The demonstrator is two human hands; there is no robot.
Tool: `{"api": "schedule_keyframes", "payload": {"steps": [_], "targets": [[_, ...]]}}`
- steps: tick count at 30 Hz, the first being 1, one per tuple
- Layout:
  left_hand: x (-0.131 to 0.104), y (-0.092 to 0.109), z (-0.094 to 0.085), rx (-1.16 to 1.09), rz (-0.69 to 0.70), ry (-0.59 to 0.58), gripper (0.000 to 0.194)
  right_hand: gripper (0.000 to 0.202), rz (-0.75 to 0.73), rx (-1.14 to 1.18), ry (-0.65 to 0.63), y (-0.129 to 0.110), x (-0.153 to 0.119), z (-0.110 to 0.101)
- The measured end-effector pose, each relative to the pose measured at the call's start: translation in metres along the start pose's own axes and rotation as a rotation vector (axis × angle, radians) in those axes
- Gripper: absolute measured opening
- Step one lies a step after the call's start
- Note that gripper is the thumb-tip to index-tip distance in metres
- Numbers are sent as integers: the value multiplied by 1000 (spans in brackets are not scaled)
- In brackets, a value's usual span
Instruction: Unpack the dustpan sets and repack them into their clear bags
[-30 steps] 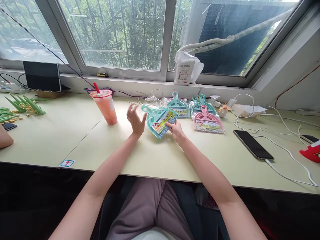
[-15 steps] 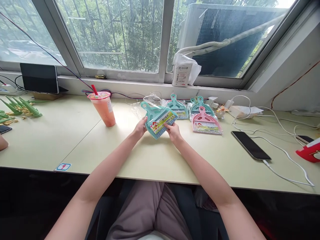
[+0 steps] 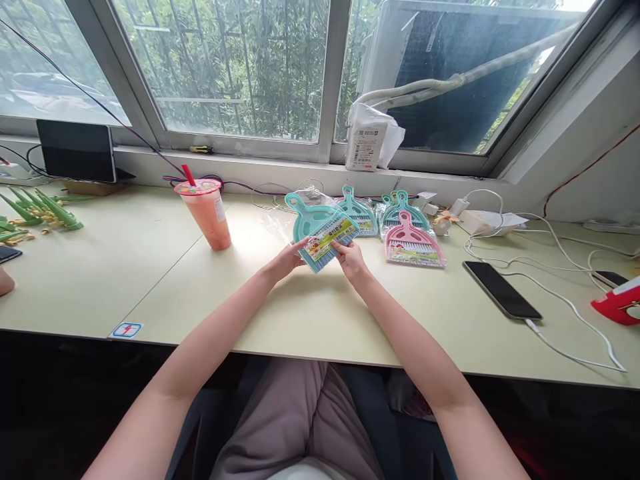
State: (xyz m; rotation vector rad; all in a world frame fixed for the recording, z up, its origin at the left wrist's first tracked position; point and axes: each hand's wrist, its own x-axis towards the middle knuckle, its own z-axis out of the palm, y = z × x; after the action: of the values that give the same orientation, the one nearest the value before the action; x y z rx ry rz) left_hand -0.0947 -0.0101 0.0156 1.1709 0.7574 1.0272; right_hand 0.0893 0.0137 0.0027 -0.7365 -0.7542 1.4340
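Observation:
A teal dustpan and brush set (image 3: 320, 233) in clear wrapping, with a yellow label across it, is held tilted above the table. My left hand (image 3: 290, 260) grips its lower left edge. At the lower right edge, my right hand (image 3: 351, 260) pinches it with the thumb on the front. Behind it lies another wrapped teal set (image 3: 361, 217). To the right are a pink set (image 3: 413, 248) and more teal ones (image 3: 403, 207), also wrapped.
An orange drink cup (image 3: 206, 217) with a red straw stands left of my hands. A charging phone (image 3: 501, 291) and white cables lie right. Further left are a tablet (image 3: 77, 152), green plant pieces (image 3: 47, 210) and part of another person's hand (image 3: 6, 281).
My left hand has slid from the handle side down to the lower left edge of the held set. More of the teal dustpan's handle side now shows.

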Motion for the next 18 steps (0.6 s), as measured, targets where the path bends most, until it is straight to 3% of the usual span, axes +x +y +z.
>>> {"api": "schedule_keyframes", "payload": {"steps": [9, 14, 18], "targets": [[-6, -1, 2, 48, -67, -119, 57, 30, -36, -22, -25, -6, 0, -3], [1, -7, 10, -4, 97, 63, 58, 30, -54, 10, 18, 2, -5, 3], [4, -11, 6, 41, 115, 149, 59, 25, 1, -5, 58, 3, -6, 6]]}}
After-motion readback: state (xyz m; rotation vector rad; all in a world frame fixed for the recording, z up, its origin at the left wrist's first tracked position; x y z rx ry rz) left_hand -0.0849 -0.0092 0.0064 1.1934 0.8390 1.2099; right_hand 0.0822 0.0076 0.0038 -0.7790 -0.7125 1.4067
